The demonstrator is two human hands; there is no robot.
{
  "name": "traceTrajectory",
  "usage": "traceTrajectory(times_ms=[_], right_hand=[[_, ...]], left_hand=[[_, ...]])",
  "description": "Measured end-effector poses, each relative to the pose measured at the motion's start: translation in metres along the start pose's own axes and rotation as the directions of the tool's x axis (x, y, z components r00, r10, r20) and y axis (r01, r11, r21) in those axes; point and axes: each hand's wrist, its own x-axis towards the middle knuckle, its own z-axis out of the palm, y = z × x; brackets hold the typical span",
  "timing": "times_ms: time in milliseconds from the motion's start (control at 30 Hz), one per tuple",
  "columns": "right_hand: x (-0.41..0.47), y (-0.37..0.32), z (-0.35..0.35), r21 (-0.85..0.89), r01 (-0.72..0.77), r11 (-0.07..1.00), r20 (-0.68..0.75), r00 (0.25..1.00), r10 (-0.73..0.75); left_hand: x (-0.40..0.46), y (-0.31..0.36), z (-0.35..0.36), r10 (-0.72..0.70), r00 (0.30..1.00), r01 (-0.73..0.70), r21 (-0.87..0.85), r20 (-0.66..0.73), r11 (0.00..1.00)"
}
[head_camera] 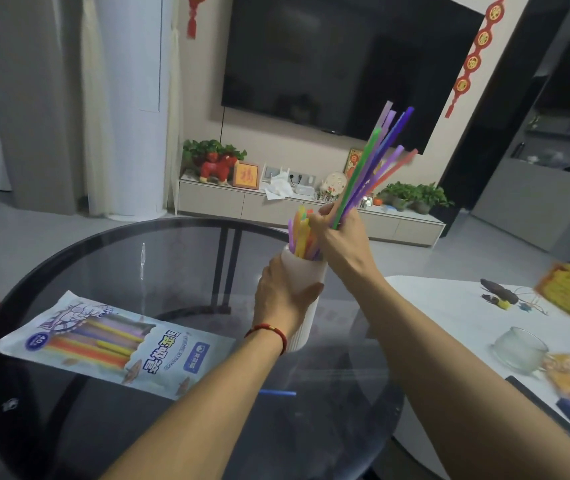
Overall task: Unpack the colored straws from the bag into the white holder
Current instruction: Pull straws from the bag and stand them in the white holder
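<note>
I judge the job partly done: yellow and orange straws [301,233] already stand in the white holder [306,282] mid-frame, gripped by my left hand [281,299]. My right hand [340,237] clutches a bundle [373,164] above it. The bag [117,344], lower left on the surface [172,247], looks to hold more.

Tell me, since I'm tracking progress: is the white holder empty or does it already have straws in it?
Partly filled. Yellow, orange and purple straws stick out of the white holder.
</note>
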Motion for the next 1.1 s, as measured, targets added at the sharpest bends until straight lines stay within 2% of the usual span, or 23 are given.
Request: traceTrajectory(times_ms=[133,167,267,300,367,433,500,600,700,833,967,1033,1100], right_hand=[[0.005,-0.004,-0.004,0.070,-0.040,0.997,-0.016,0.999,0.041],[0.003,-0.004,-0.002,0.027,-0.037,0.999,-0.016,0.999,0.038],[-0.008,0.006,0.005,-0.274,-0.069,0.959,-0.053,0.997,0.057],[-0.012,0.007,0.007,-0.281,-0.088,0.956,-0.036,0.996,0.082],[-0.013,0.005,0.007,-0.170,-0.142,0.975,0.081,0.984,0.157],[-0.007,0.002,0.004,0.038,-0.190,0.981,0.148,0.972,0.183],[0.000,-0.005,0.000,0.186,-0.177,0.967,0.127,0.980,0.155],[0.011,-0.011,-0.003,0.298,-0.124,0.946,0.045,0.992,0.116],[0.014,-0.017,-0.001,0.262,-0.037,0.964,-0.105,0.992,0.067],[0.004,-0.017,0.001,0.198,-0.025,0.980,-0.065,0.997,0.039],[0.005,-0.023,-0.007,0.118,0.113,0.987,-0.157,0.983,-0.094],[0.008,-0.027,-0.013,-0.028,0.202,0.979,-0.088,0.975,-0.203],[0.003,-0.022,-0.012,-0.170,0.217,0.961,0.080,0.975,-0.206]], left_hand=[[0.002,-0.004,-0.002,-0.020,0.999,0.020,0.012,0.046,1.000],[0.003,-0.005,-0.002,-0.028,0.999,0.027,0.020,0.046,0.999],[0.002,-0.008,-0.002,-0.042,0.998,0.042,0.006,0.052,0.999],[0.002,-0.008,-0.002,-0.047,0.997,0.047,0.001,0.060,0.999],[0.003,-0.008,-0.002,-0.063,0.996,0.063,0.001,0.069,0.998],[0.005,-0.008,-0.002,-0.043,0.997,0.043,-0.003,0.065,0.999],[0.006,-0.007,-0.002,-0.013,0.997,0.015,-0.022,0.074,1.000],[0.007,-0.008,-0.003,-0.007,0.996,0.011,-0.034,0.094,0.999],[0.006,-0.009,-0.003,0.015,0.995,-0.012,-0.034,0.096,0.999],[0.005,-0.010,-0.004,0.009,0.995,-0.004,-0.050,0.098,0.999],[0.006,-0.010,-0.006,0.014,0.994,-0.008,-0.050,0.111,0.999],[0.006,-0.010,-0.006,0.021,0.993,-0.015,-0.049,0.118,0.999],[0.006,-0.010,-0.006,0.010,0.992,-0.004,-0.054,0.123,0.999]])
